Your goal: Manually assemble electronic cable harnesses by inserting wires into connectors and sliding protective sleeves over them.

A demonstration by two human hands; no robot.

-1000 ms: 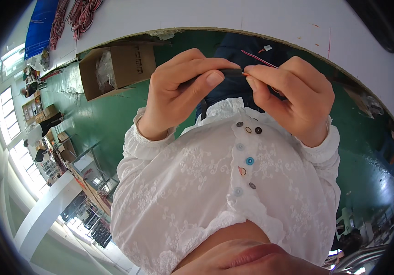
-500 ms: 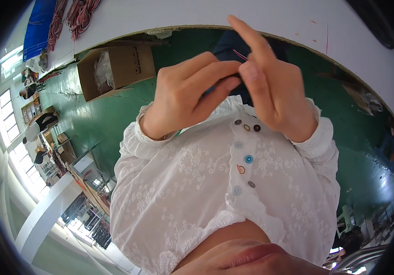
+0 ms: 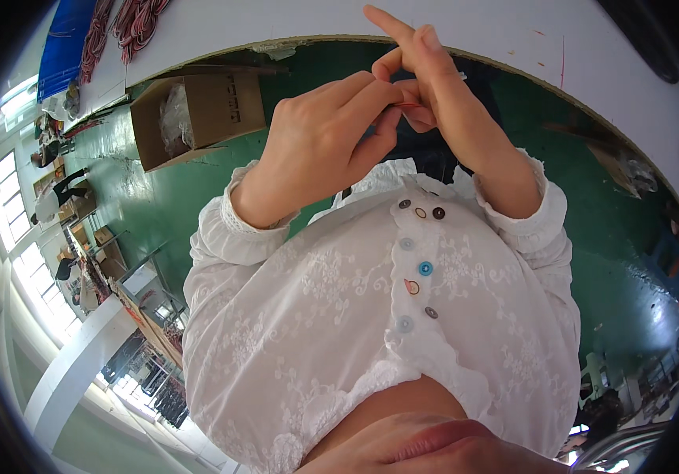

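A short stretch of thin red wire [image 3: 409,105] shows between my two hands, raised in front of my chest near the table edge. My left hand [image 3: 327,142] is closed, pinching the wire between thumb and fingers. Against its fingertips, my right hand [image 3: 446,99] has its lower fingers curled round the wire. The right thumb and one finger stick out away from the wire. Both ends of the wire are hidden by the fingers.
A white table [image 3: 315,20] curves across the far side, with red and dark wire bundles [image 3: 140,28] and a blue sheet [image 3: 61,47] at its left. Below it stands an open cardboard box [image 3: 229,110] holding clear plastic. A black object [image 3: 639,39] lies far right.
My right hand has turned and moved slightly up and away, its thumb now raised. The left hand has shifted a little upward, still pinching. The wire now lies across between the fingertips.
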